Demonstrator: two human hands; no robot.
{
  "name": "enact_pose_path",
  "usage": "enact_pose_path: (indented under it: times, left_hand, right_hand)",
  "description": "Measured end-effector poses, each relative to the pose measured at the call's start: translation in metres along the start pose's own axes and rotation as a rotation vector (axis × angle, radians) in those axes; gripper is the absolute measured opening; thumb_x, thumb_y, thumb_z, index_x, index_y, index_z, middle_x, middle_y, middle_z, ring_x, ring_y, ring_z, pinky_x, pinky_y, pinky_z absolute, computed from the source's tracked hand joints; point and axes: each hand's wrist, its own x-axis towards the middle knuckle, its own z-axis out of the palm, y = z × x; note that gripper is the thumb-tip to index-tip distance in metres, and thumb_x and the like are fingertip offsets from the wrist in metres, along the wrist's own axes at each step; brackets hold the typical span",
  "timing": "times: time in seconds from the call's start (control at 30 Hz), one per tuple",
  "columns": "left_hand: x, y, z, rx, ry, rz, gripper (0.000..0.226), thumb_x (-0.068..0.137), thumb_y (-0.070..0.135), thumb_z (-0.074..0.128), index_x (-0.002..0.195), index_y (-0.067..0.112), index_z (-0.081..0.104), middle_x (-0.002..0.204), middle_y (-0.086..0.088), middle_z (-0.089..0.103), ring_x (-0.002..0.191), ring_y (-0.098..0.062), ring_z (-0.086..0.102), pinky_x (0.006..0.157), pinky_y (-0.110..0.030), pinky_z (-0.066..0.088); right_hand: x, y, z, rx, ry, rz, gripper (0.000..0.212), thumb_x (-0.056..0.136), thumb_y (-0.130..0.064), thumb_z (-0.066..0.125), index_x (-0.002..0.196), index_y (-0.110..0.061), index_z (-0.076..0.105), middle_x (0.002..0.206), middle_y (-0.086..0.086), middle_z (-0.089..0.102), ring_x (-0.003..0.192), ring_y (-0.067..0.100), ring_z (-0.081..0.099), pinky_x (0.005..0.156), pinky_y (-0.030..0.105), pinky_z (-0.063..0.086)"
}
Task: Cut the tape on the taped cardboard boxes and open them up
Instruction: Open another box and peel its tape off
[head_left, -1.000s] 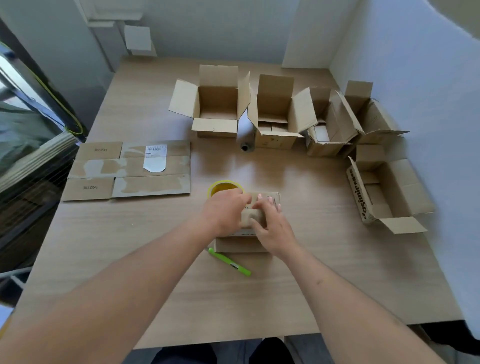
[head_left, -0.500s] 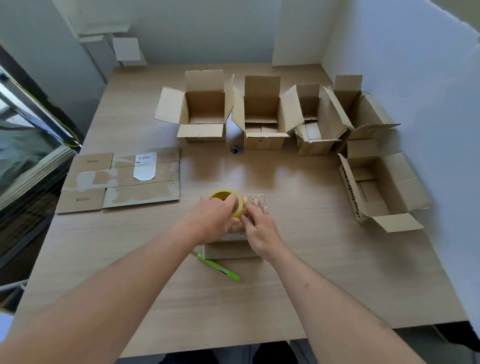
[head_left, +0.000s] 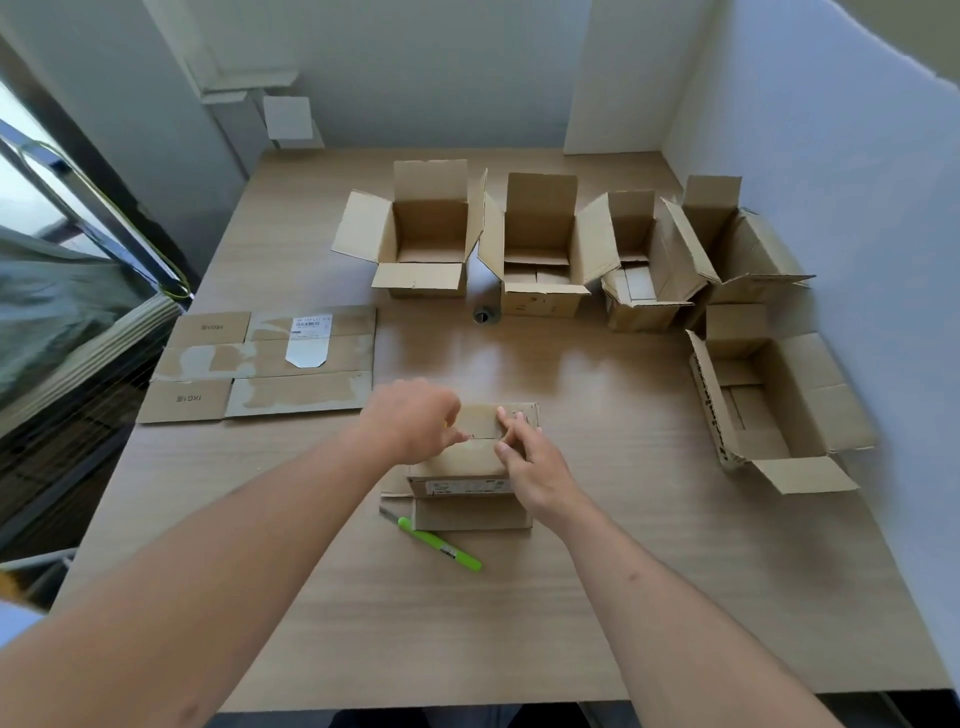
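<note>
A small closed cardboard box (head_left: 470, 470) stands mid-table, with a printed label on its near flap. My left hand (head_left: 415, 428) hovers over the box's left top, its curled fingertips pinched together at the taped seam. My right hand (head_left: 535, 467) rests on the right side of the box top, fingers fairly straight and pressing down. A green utility knife (head_left: 441, 545) lies on the table just in front of the box, untouched. The yellow tape roll is hidden behind my left hand.
Several opened boxes (head_left: 426, 244) line the back of the wooden table (head_left: 623, 597), and another open box (head_left: 769, 400) stands at the right by the wall. Flattened cardboard (head_left: 265, 364) lies at the left. A small dark round object (head_left: 484, 314) sits near the back row.
My left hand has shifted over the box top and now covers the yellow tape roll. My right hand has stayed on the box. The camera has tilted and the view has moved slightly.
</note>
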Motion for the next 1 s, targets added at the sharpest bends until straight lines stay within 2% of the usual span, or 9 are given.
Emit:
enact_pose_path:
  times: [0.1,0.17,0.23,0.3,0.37,0.5,0.6,0.8,1.0]
  left_hand:
    - [0.004,-0.001,0.002,-0.008,-0.023,-0.036,0.042,0.092,0.071,0.056,0.103,0.033,0.070,0.098,0.004,0.070,0.092,-0.022,0.066,0.070,-0.032,0.049]
    - [0.007,0.002,0.000,-0.079,-0.061,-0.032,0.036,0.094,0.062,0.053,0.102,0.033,0.073,0.100,0.004,0.071,0.093,-0.025,0.066,0.076,-0.034,0.053]
    - [0.012,0.006,-0.003,-0.128,-0.096,-0.051,0.033,0.092,0.051,0.050,0.099,0.031,0.075,0.098,0.003,0.072,0.090,-0.025,0.065,0.078,-0.035,0.055]
    - [0.019,0.014,-0.004,-0.099,-0.117,-0.073,0.028,0.093,0.044,0.052,0.097,0.028,0.075,0.095,0.001,0.072,0.085,-0.025,0.063,0.072,-0.032,0.051]
    - [0.026,0.028,-0.001,-0.056,-0.113,-0.097,0.025,0.095,0.041,0.055,0.100,0.026,0.075,0.097,0.000,0.072,0.088,-0.027,0.065,0.071,-0.031,0.049]
    - [0.044,0.051,0.005,-0.004,-0.092,-0.129,0.025,0.096,0.038,0.059,0.112,0.025,0.072,0.110,-0.002,0.072,0.100,-0.029,0.067,0.081,-0.035,0.054]
    - [0.053,0.054,0.004,0.003,-0.112,-0.156,0.033,0.097,0.049,0.060,0.119,0.027,0.069,0.119,-0.003,0.070,0.109,-0.032,0.066,0.081,-0.035,0.049]
    - [0.060,0.061,0.003,0.027,-0.117,-0.153,0.058,0.093,0.073,0.053,0.134,0.031,0.059,0.131,-0.003,0.066,0.120,-0.031,0.062,0.081,-0.036,0.043]
    - [0.059,0.068,0.002,0.123,-0.116,-0.107,0.072,0.091,0.083,0.041,0.147,0.037,0.044,0.135,-0.003,0.065,0.122,-0.033,0.061,0.080,-0.039,0.039]
  right_hand:
    - [0.001,0.000,-0.002,0.104,0.046,0.021,0.032,0.101,-0.018,0.054,0.076,-0.039,0.054,0.124,-0.012,0.064,0.136,0.010,0.047,0.116,0.036,0.036]
    - [-0.003,-0.004,-0.007,0.196,0.102,0.018,0.032,0.101,-0.028,0.056,0.071,-0.023,0.044,0.090,-0.013,0.061,0.095,0.007,0.057,0.084,0.032,0.044]
    - [-0.006,-0.007,-0.013,0.313,0.137,0.006,0.034,0.102,-0.025,0.058,0.071,-0.023,0.044,0.081,-0.010,0.065,0.076,0.009,0.056,0.071,0.029,0.040]
    - [-0.006,-0.010,-0.019,0.386,0.157,0.021,0.031,0.101,-0.018,0.058,0.072,-0.021,0.046,0.118,0.011,0.073,0.095,0.015,0.067,0.074,0.025,0.041]
    - [-0.006,-0.010,-0.023,0.436,0.155,0.042,0.031,0.100,-0.017,0.056,0.071,-0.020,0.046,0.128,0.018,0.066,0.104,0.012,0.064,0.075,0.020,0.043]
    - [0.000,0.000,-0.031,0.525,0.168,0.101,0.031,0.098,-0.006,0.051,0.069,-0.018,0.046,0.118,-0.004,0.076,0.119,0.003,0.063,0.097,0.027,0.046]
    - [0.005,0.007,-0.038,0.629,0.165,0.132,0.031,0.097,-0.004,0.050,0.070,-0.017,0.044,0.113,-0.001,0.077,0.122,0.010,0.064,0.104,0.031,0.045]
    - [0.003,0.015,-0.056,0.827,0.205,0.218,0.019,0.099,0.000,0.046,0.083,-0.003,0.055,0.108,0.018,0.068,0.094,0.017,0.072,0.094,0.034,0.059]
    - [0.004,0.036,-0.067,0.657,0.259,0.317,0.018,0.095,-0.008,0.053,0.077,-0.008,0.052,0.088,0.010,0.055,0.099,0.020,0.068,0.082,0.045,0.064]
